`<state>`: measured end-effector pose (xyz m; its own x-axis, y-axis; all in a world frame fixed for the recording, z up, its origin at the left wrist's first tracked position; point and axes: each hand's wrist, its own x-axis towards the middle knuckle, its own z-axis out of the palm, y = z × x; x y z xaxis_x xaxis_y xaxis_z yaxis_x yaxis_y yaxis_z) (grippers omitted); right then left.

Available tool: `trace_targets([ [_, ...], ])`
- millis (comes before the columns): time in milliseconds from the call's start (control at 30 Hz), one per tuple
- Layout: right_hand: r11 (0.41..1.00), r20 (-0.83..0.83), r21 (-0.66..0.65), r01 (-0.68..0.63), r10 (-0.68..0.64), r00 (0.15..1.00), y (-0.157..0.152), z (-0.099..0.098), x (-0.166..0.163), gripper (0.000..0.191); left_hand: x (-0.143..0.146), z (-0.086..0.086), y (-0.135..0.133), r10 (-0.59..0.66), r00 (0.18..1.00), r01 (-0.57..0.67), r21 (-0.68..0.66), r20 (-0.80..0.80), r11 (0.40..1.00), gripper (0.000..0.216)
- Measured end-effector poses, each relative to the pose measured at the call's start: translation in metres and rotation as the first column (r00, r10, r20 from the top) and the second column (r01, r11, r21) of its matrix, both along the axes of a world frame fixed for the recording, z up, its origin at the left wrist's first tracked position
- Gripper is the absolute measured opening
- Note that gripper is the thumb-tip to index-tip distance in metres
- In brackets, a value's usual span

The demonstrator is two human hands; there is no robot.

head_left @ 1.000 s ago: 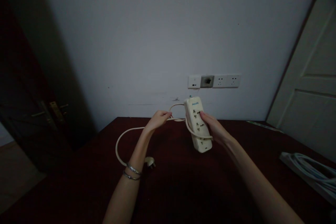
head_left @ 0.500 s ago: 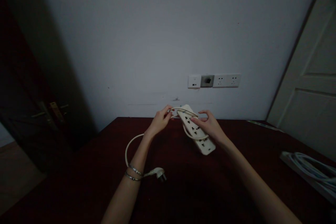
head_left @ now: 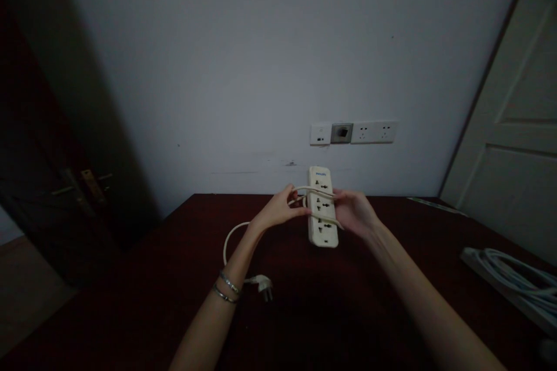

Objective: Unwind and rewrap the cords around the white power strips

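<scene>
I have the white power strip (head_left: 322,207) between my two hands, above the dark desk (head_left: 374,313) and in front of the wall, its socket face turned toward me and its far end tipped up. My right hand (head_left: 354,213) is closed on its right long edge, fingers around the side. My left hand (head_left: 282,207) has the cord (head_left: 313,189) pinched at the strip's left side, with the thumb reaching across to the strip's edge. Two passes of that cord cross the socket face, one above the other, and both look rather loose. The rest bends away past my left forearm to the plug (head_left: 264,286), its pins pointing down; the light is too dim to tell whether the plug rests on the desk or hangs.

I judge the strip to be rigid plastic, light enough for one hand, a little slick on its smooth sides. The long edges near the middle give the best hold, since the weight should balance there. The cord seems springy, bendable but keen to uncurl, so it wants a thumb pressing the crossings flat. The plug's pins are the part I'd guard from knocks.
</scene>
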<state>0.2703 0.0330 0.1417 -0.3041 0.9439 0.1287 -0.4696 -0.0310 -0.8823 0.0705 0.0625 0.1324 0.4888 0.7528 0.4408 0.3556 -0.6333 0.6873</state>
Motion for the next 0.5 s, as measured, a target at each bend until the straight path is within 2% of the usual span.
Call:
trace_targets([
  [67,0.999,-0.006,-0.031,0.010,-0.010,1.000,0.002,-0.002,0.001,0.024,0.000,-0.004,0.003,-0.012,1.000,0.012,0.004,-0.016,1.000,0.048],
  [167,0.997,0.111,-0.039,0.072,-0.068,0.992,0.006,-0.008,0.001,0.028,-0.001,-0.005,0.005,-0.069,0.997,0.069,-0.008,-0.026,0.998,0.050],
  [233,0.995,0.196,-0.008,0.104,-0.100,0.975,0.006,-0.010,0.001,0.028,-0.002,-0.005,0.005,-0.106,0.994,0.105,-0.018,-0.009,0.994,0.047],
  [333,0.991,0.281,0.045,0.127,-0.135,0.950,0.002,-0.007,0.001,0.028,-0.006,-0.002,0.005,-0.087,0.994,0.087,-0.006,-0.062,0.996,0.039],
  [500,0.942,0.398,0.185,0.279,-0.331,0.856,0.000,0.001,0.008,0.028,-0.013,0.002,0.003,-0.026,0.986,0.034,0.047,-0.164,0.998,0.029],
])
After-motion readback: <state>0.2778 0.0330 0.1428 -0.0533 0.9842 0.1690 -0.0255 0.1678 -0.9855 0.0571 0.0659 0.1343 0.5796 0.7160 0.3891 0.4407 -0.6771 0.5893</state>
